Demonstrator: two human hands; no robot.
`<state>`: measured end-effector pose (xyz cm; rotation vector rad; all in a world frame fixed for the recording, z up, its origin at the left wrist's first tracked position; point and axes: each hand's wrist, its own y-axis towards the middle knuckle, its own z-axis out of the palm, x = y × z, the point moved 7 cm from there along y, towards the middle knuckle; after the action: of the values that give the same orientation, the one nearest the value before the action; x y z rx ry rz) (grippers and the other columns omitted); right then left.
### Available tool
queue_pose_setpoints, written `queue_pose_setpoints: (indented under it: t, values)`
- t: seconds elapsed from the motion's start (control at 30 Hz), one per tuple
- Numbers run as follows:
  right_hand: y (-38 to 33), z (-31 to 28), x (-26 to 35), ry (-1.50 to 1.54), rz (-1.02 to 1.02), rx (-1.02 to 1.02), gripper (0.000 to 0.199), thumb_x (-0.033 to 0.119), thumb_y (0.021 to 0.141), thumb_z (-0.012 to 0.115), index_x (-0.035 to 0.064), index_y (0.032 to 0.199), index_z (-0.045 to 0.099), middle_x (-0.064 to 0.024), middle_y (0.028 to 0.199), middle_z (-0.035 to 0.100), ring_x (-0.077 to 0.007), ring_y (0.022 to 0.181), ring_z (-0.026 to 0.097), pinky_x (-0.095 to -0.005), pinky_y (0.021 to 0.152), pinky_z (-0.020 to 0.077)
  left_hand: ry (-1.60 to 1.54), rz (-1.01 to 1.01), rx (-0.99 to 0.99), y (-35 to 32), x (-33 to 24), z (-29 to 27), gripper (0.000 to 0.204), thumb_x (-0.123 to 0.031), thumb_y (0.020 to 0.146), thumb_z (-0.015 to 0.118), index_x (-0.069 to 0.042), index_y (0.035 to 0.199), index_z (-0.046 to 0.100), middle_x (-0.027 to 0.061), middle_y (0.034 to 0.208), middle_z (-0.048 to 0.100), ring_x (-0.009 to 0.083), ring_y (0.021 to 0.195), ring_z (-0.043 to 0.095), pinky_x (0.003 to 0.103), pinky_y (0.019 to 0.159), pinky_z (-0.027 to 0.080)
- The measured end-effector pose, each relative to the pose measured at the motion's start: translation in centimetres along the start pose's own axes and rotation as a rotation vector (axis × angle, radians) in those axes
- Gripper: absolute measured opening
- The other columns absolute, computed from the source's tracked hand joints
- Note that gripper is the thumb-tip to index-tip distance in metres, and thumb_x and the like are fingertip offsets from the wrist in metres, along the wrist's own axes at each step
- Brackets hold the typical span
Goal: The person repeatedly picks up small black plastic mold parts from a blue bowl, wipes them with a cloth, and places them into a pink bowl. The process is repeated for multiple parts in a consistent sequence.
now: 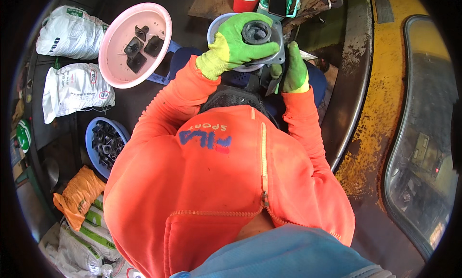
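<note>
My left hand, in a green and yellow glove, is closed around a dark grey plastic part. The part has a round, hollow collar on a squarish flange with corner holes. Beside its right edge is my right hand, gloved alike, its fingers pointing up and its thumb toward the part. Below that thumb a thin grey blade sticks out, apparently held in the right hand; its grip is hidden. Behind the part, a pale basin is mostly covered by my left hand.
To the left stands a pink basin with several dark parts. A blue basin nearer me is full of small black pieces. White sacks and an orange bag line the left. A rusty yellow machine borders the right. A red container stands ahead.
</note>
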<state>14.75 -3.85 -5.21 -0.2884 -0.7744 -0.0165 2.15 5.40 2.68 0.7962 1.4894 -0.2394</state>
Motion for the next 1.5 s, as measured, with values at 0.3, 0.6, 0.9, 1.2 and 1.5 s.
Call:
queue_pose_setpoints:
  t: [0.3,0.6,0.9,1.2,1.5]
  values:
    - [-1.2,0.9,0.4,-0.643,-0.720,0.060,0.046,0.010,0.096,0.063,0.0032,0.139,0.049,-0.0079,0.133,0.058,-0.0187,0.120,0.057,-0.0330,0.101,0.0463,0.033,-0.138,-0.052,-1.3,0.1,3.2,0.058,-0.020,0.080,0.079,0.003,0.127,0.054,0.0106,0.116,0.062,0.0200,0.106,0.060,0.035,0.092,0.050]
    - [-2.1,2.5,1.8,-0.736,-0.783,0.056,0.048,0.030,0.100,0.055,0.0022,0.139,0.048,-0.0126,0.133,0.058,-0.0246,0.120,0.058,-0.0378,0.103,0.0466,-0.039,0.008,-0.134,-1.3,-1.6,3.0,0.063,-0.017,0.073,0.084,-0.001,0.127,0.054,0.0101,0.115,0.061,0.0203,0.104,0.062,0.034,0.091,0.051]
    - [-3.8,3.4,3.0,-0.993,-0.978,-0.126,0.051,0.024,0.083,0.072,0.0030,0.128,0.058,-0.0141,0.119,0.066,-0.0292,0.107,0.067,-0.0367,0.089,0.0531,-0.204,-0.070,-0.152,-1.9,-2.3,3.5,0.059,-0.016,0.073,0.086,-0.002,0.123,0.058,0.0068,0.113,0.062,0.0166,0.104,0.061,0.032,0.091,0.051]
    - [-1.8,3.8,2.4,-0.482,-0.684,0.039,0.033,0.017,0.097,0.058,0.0053,0.127,0.055,-0.0074,0.118,0.063,-0.0196,0.106,0.063,-0.0319,0.089,0.0523,-0.060,-0.014,-0.166,-2.6,-3.4,4.2,0.062,-0.019,0.071,0.088,-0.003,0.123,0.058,0.0078,0.114,0.061,0.0180,0.106,0.059,0.033,0.092,0.050]
    - [-2.8,6.3,4.7,-1.004,-0.749,0.033,0.031,0.021,0.087,0.066,0.0052,0.112,0.063,-0.0106,0.106,0.067,-0.0262,0.096,0.066,-0.0358,0.077,0.0528,-0.107,0.062,-0.189,-2.1,-3.8,3.8,0.054,-0.025,0.066,0.089,-0.004,0.110,0.064,0.0086,0.102,0.068,0.0205,0.093,0.066,0.033,0.086,0.053]
